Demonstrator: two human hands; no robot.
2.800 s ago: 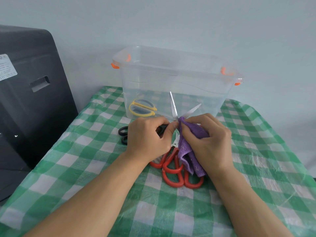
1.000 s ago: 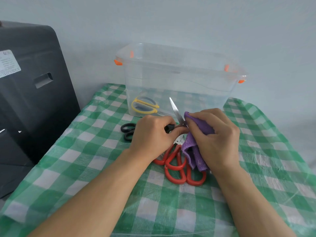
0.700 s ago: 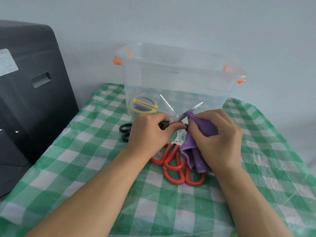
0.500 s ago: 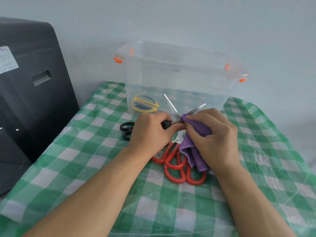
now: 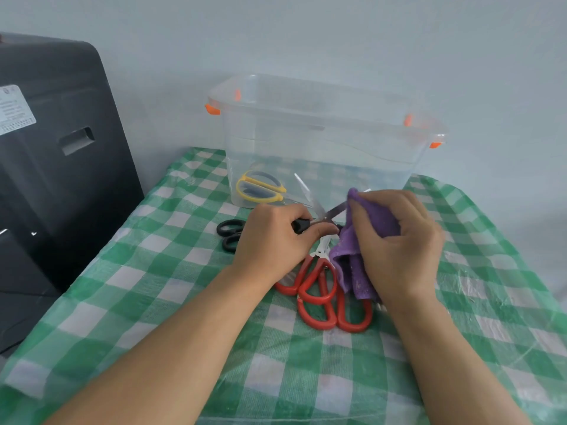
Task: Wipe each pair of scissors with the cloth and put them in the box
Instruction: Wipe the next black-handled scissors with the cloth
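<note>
My left hand (image 5: 273, 240) grips the black handles of a pair of scissors (image 5: 310, 204) whose steel blades stand spread apart, pointing at the box. My right hand (image 5: 399, 240) holds a purple cloth (image 5: 356, 265) pinched round the right blade near its tip. Two pairs of red-handled scissors (image 5: 325, 292) lie on the tablecloth under my hands. Another black-handled pair (image 5: 230, 234) lies to the left, partly hidden by my left hand. The clear plastic box (image 5: 322, 130) with orange clips stands behind, with yellow-handled scissors (image 5: 260, 191) inside at its left.
A green and white checked tablecloth (image 5: 153, 286) covers the table. A tall black machine (image 5: 55, 167) stands against the table's left edge. A pale wall rises close behind the box.
My right hand has slid the cloth outward along the right blade toward its tip. My left hand keeps its grip on the black handles, blades still spread.
</note>
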